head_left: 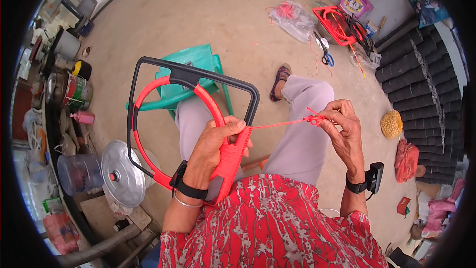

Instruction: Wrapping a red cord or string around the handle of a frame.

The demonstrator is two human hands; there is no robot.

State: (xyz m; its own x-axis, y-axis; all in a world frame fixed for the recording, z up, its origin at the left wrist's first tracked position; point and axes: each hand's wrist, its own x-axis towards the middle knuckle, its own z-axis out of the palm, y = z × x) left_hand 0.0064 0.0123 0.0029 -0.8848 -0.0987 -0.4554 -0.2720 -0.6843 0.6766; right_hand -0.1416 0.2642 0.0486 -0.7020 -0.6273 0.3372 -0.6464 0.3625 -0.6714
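Observation:
A black frame (198, 72) with a ring inside it leans across my lap, and red cord (231, 161) is wound closely round parts of the ring and one side. My left hand (218, 141) grips that wrapped side, its thumb pressed near the corner where the cord leaves. From there a single red strand (277, 124) runs taut to the right. My right hand (343, 126) pinches a small looped bundle of the red cord (315, 118) between thumb and fingers, above my right knee.
A green plastic stool (198, 59) stands beyond the frame. Blue-handled scissors (327, 57), a clear bag with red cord (293, 20) and a red-wrapped frame (329, 25) lie at the far right. Left are a metal lid (124, 173) and a water jug (79, 172); dark stacked tiles (421, 89) stand right.

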